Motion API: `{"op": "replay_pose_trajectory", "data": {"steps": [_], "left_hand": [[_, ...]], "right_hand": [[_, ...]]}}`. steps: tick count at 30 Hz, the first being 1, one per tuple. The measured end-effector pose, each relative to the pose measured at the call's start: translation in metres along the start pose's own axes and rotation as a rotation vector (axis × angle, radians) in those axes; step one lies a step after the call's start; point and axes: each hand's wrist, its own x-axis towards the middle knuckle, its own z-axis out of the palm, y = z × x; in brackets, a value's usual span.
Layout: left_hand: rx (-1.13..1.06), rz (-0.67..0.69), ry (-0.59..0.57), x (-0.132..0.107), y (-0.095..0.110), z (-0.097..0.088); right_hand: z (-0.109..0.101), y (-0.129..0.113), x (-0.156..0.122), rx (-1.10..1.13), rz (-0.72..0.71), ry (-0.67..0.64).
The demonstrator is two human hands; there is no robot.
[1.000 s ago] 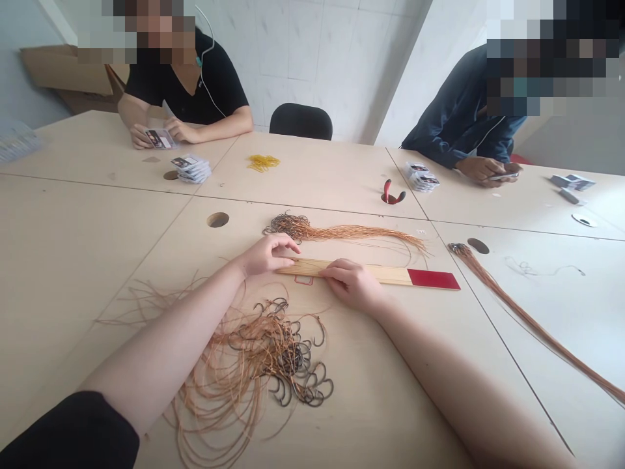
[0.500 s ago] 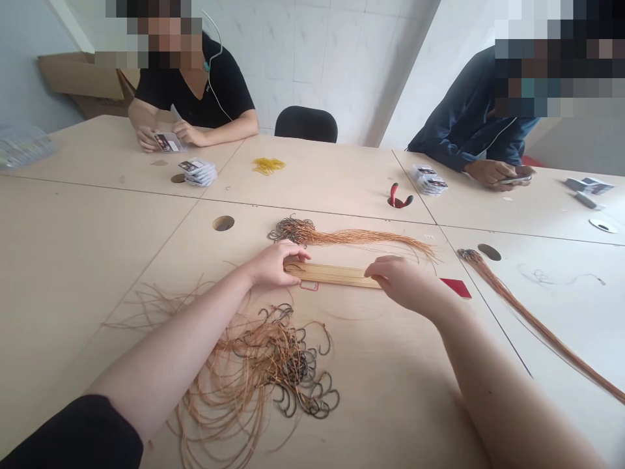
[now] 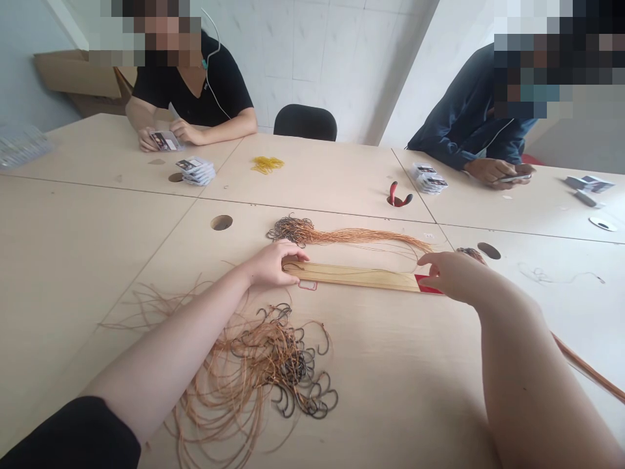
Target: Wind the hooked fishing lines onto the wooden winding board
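From my remote post I saw the long, flat, red-tipped pale wooden board [image 3: 351,275] lying left to right at mid-frame, its left end grasped by the left hand [image 3: 272,264], its right end nearest the right hand [image 3: 454,277], whose pinch I could not make out.

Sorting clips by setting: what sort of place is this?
Probably a small workshop or packing room. Signs: a tangled pile of hooks on cords, stacked packets farther back, and two people, in black and blue, sharing the table.
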Motion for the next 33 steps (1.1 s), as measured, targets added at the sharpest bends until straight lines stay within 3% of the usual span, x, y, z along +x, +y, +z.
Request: {"op": "replay_pose_trajectory", "data": {"steps": [3,9,14,19,25,33], "left_hand": [[-0.017,0.007,0.002,0.0,0.0,0.0],[-0.107,0.026,0.067,-0.001,0.006,0.003],[-0.214,0.091,0.13,-0.001,0.015,0.014],[-0.347,0.059,0.039,0.0,0.015,0.021],[-0.408,0.015,0.049,0.001,0.013,0.019],[-0.438,-0.016,0.025,0.0,0.014,0.017]], "right_hand": [[0.008,-0.009,0.001,-0.037,-0.028,0.029],[0.019,-0.078,-0.014,0.023,-0.499,0.285],[0.043,-0.126,-0.025,-0.062,-0.783,0.495],[0.059,-0.125,-0.011,-0.164,-0.901,0.468],[0.059,-0.118,-0.003,-0.241,-0.922,0.435],[0.058,-0.121,-0.005,-0.137,-0.902,0.44]]}}
